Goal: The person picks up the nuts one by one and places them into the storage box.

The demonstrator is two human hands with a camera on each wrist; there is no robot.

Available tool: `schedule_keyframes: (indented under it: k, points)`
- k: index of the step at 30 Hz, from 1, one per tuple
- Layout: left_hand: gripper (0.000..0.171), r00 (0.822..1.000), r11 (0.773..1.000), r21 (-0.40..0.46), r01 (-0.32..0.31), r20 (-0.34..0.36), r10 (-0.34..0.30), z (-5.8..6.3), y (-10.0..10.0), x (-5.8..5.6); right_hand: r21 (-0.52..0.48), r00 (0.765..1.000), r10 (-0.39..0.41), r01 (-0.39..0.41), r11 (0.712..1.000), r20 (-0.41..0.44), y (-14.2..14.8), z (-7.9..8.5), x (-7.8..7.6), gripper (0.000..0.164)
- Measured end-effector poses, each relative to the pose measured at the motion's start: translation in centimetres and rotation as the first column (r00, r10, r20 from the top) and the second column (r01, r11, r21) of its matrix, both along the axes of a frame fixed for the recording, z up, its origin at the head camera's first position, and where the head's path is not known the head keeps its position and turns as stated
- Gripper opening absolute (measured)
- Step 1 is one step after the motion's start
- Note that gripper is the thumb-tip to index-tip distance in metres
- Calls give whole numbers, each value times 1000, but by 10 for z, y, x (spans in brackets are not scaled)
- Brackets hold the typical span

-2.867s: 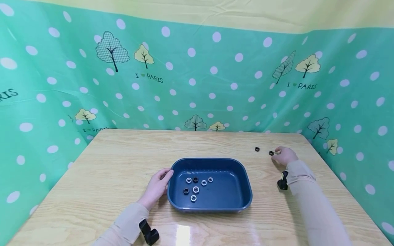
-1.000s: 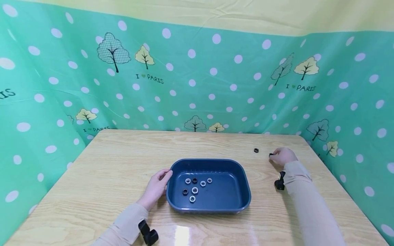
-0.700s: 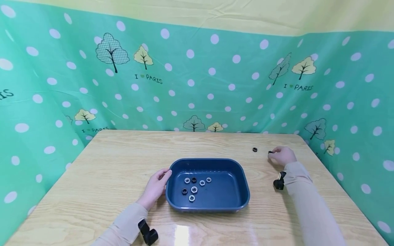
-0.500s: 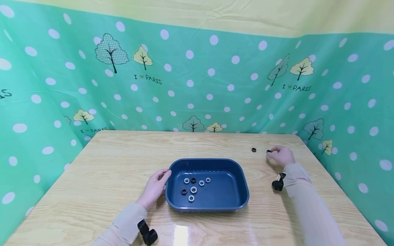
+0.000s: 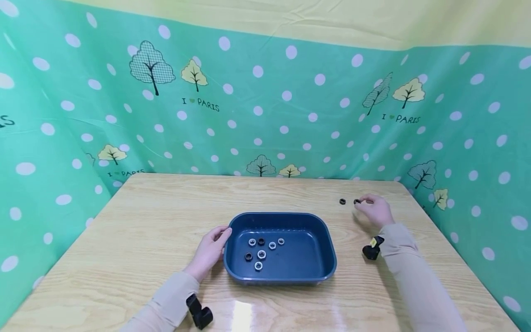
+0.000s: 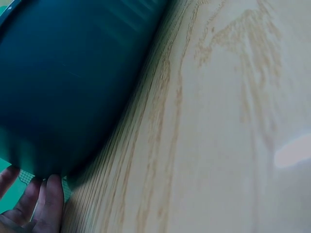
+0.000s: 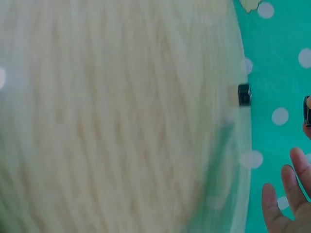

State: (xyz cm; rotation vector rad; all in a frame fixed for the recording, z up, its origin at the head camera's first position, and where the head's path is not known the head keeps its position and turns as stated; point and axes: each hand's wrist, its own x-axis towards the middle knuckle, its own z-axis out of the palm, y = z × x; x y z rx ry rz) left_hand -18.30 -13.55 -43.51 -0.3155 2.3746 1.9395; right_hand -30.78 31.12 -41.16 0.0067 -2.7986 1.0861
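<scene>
A dark blue plastic tray stands on the table, several silver and black hex nuts lying loose in it. My left hand holds the tray's left side, thumb at the rim; in the left wrist view fingertips meet the outer wall. At the back right, my right hand pinches a black nut between thumb and finger; it shows at the right edge in the right wrist view. A second black nut lies on the table just left of it. The other right fingers are spread apart.
The wood-grain table reaches back to a green polka-dot curtain that hangs behind and along both sides. Black wrist cameras are strapped to both forearms. Among the tray's contents are a silver nut and a black nut.
My right hand has closed on the nearer black nut and carried it left, close to the other black nut. My left hand and the tray stay put.
</scene>
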Motion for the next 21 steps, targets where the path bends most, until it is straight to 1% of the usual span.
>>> schedule_keyframes:
  k: [7, 10, 14, 18, 21]
  points:
    - [44, 1000, 1000, -11, 3, -2, -3, 2, 1, 2, 1, 993, 67, -67, 998, -98, -13, 9, 4, 29]
    - [44, 1000, 1000, -8, 4, 5, -4, 3, 2, 2, -33, 990, 92, -96, 995, -105, -22, 17, 7, 28]
    - [44, 1000, 1000, -12, 5, 5, -4, 4, 2, 1, -105, 991, 117, -124, 987, -73, -35, 30, 12, 29]
    - [44, 1000, 1000, -1, 1, -7, -1, 4, 2, 2, -173, 982, 171, -182, 968, -79, -50, 43, 15, 27]
    - [42, 1000, 1000, 18, -6, -14, 6, 4, 2, 2, -214, 964, 238, -260, 942, -122, -63, 52, 16, 24]
